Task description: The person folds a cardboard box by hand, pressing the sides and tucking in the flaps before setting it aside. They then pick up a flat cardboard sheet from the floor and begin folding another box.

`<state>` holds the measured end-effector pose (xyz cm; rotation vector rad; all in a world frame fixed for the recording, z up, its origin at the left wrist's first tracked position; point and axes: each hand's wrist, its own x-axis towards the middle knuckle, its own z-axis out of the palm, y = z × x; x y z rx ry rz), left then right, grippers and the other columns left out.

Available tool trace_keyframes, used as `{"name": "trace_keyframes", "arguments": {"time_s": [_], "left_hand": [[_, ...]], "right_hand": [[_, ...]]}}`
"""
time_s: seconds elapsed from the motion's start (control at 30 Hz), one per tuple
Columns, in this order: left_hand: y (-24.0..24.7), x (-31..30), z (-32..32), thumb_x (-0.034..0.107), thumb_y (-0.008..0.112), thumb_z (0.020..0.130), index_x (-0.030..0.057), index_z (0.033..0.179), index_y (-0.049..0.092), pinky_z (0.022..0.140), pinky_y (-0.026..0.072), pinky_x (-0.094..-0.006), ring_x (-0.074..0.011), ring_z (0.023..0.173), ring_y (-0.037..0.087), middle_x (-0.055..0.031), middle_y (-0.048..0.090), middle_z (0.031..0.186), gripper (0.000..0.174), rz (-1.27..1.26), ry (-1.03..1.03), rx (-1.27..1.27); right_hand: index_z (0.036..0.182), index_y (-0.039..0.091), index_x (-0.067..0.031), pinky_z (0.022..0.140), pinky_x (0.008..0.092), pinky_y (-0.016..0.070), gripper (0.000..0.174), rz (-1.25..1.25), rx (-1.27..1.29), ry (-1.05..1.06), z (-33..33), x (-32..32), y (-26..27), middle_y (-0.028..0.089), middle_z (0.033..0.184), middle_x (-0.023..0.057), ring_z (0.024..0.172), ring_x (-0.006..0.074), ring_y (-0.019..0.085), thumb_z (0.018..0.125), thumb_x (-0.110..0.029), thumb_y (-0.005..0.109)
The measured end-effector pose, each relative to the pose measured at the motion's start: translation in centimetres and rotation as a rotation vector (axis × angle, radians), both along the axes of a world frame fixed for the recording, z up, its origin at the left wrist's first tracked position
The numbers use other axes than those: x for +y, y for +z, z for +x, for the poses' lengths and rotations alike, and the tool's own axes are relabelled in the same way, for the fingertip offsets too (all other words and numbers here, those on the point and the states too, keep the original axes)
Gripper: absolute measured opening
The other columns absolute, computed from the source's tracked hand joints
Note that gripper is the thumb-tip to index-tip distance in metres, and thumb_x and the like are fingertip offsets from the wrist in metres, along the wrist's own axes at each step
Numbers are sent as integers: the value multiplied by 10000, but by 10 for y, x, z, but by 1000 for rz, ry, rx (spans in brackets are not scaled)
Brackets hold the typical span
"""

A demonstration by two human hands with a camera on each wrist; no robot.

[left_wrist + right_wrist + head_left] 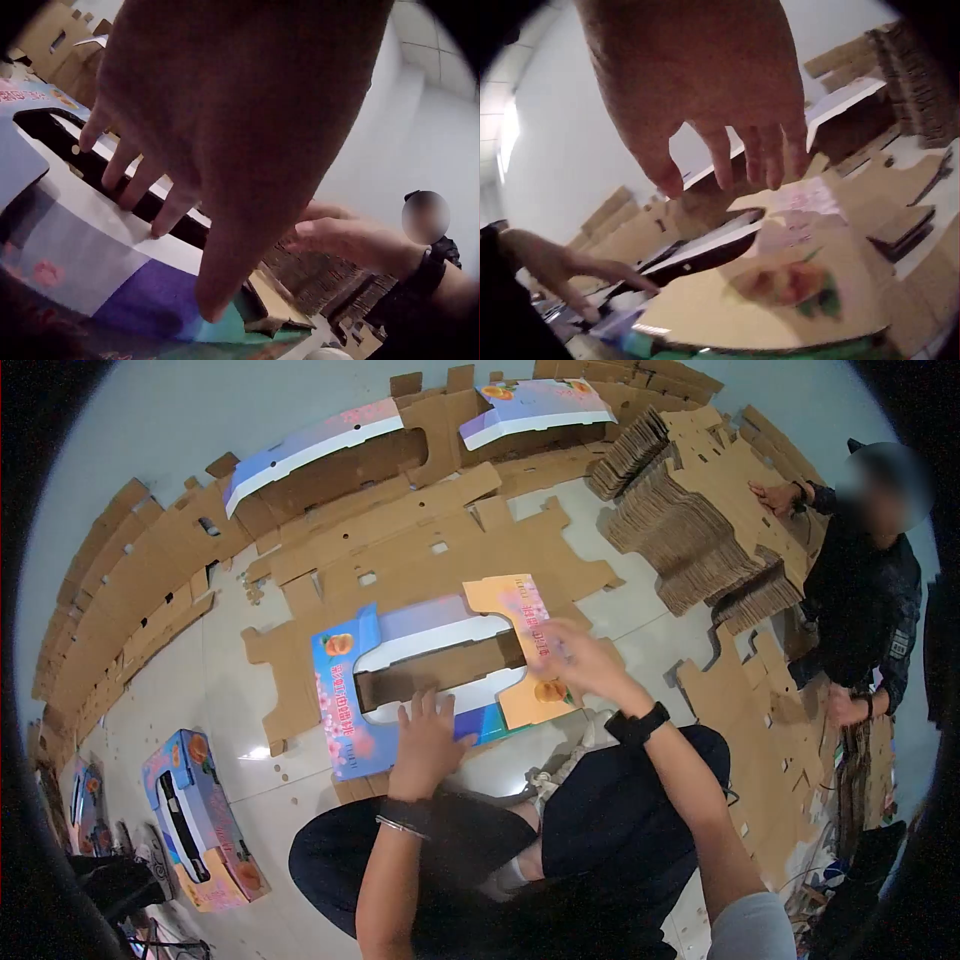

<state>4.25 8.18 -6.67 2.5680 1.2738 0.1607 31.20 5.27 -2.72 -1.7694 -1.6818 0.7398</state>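
In the head view, a box (475, 697) is seen on a flat brown sheet (420, 575) of cardboard, in front of bent knees. It is made of shiny printed card. One end is blue, with a peach and pink flowers; the other end is orange, with a peach and pink flowers too. A long hole with curved edges is cut in the top. White card is seen along the hole, and plain brown inside. The left hand (425, 750) is laid by the near edge of the hole, its fingers straight and spread, with nothing held. The right hand (575, 660) is blurred and held at the orange end. Smooth white floor (258, 815) is seen around, with a second box (215, 810) on it. A tall stack (690, 540) of brown card with wavy, ridged sides is touched by a person (860, 580) in dark clothes.

In the left wrist view, purple and green patches are seen on the side of the box, under the thumb.

In the right wrist view, the right fingers are hung down, loosely bent and apart, with nothing gripped. Whether the box is touched by them cannot be told. Green leaves are printed by the peach.
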Motion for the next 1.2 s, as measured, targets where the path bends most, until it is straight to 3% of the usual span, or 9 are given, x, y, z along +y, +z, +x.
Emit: {"name": "trace_keyframes", "arguments": {"time_s": [0.1,0.17,0.4,0.5,0.57,0.9,1.1,1.13,1.2], "left_hand": [[10,0,2,338,747,677,61,1337,416,1042,260,-580,-380,1272,362,-207,405,1352,788,-116,-51,88],[15,0,-1,307,784,611,112,1380,359,1041,254,-587,-378,1275,360,-212,388,1363,900,-89,-12,135],[-19,6,-4,271,810,525,126,1366,370,1027,261,-583,-378,1189,418,-200,466,1221,961,70,10,72],[16,4,12,329,857,443,121,1370,354,1015,295,-520,-369,1122,441,-172,483,1148,1075,-12,29,66],[31,-2,21,341,857,448,106,1363,366,989,318,-501,-358,1115,451,-166,487,1144,1064,26,36,-123],[-17,-7,21,227,789,653,174,1427,277,1004,286,-613,-420,1312,299,-240,296,1415,929,-52,29,60],[-21,16,-11,363,656,780,201,1378,380,1026,290,-577,-412,1277,356,-229,396,1357,679,-202,43,-96],[-25,24,-18,399,586,817,119,1247,508,985,342,-547,-390,1209,434,-221,519,1224,519,-158,78,-121],[-25,38,-25,375,597,812,88,1168,540,939,365,-536,-389,1150,475,-204,560,1149,461,-163,129,9]], "right_hand": [[1214,521,-52,987,416,373,504,200,-139,294,-30,-10,-7,510,1241,150,1181,325,460,757,-211,665],[1255,489,-98,1029,448,322,527,315,-482,513,-44,-22,-13,471,1289,135,1231,301,418,753,-141,643],[1144,541,-135,1075,489,249,420,120,-620,581,-41,-21,-17,483,1248,101,1236,272,413,735,-49,581],[1011,597,-123,1078,489,244,287,171,-606,547,-22,-18,-11,512,1182,85,1214,266,432,729,-72,585],[934,629,-116,1094,496,222,209,378,-756,391,-15,-15,-1,526,1142,80,1187,262,451,736,-80,573],[946,633,-100,1126,494,173,217,243,-926,453,-24,-10,-22,530,1165,113,1240,279,425,735,-104,584],[992,560,-51,1098,508,198,325,270,-699,357,-47,-25,2,470,1267,121,1332,304,316,721,-187,678],[1048,558,-53,1092,510,202,388,251,-628,386,-55,-28,-5,462,1272,135,1330,315,305,723,-215,691],[1081,550,-51,1093,507,201,418,168,-513,473,-77,-34,-24,437,1297,136,1331,322,294,720,-208,692]]}}
